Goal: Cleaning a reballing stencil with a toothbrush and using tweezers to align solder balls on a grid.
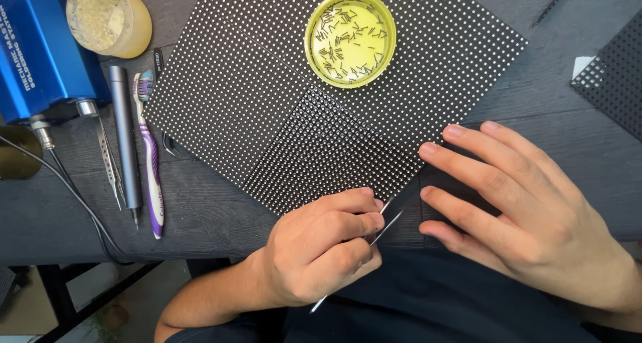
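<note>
My left hand (321, 249) is closed around thin metal tweezers (390, 221), whose tips point at the near corner of a small black dotted panel (321, 149). That panel lies on top of a larger black dotted panel (254, 68) on the dark wooden table (200, 216). My right hand (521, 209) lies flat and holds nothing; its fingertips rest at the small panel's right edge. A yellow round lid (350, 38) filled with several tiny black pins sits on the large panel, farther back.
At the left lie a purple-and-white toothbrush (151, 169), a grey pen-shaped tool (124, 129) and spare tweezers (110, 162). A blue box-shaped device (33, 42), a yellowish jar (107, 18) and a brass disc (17, 159) stand far left. Another dotted panel (612, 75) is at the right edge.
</note>
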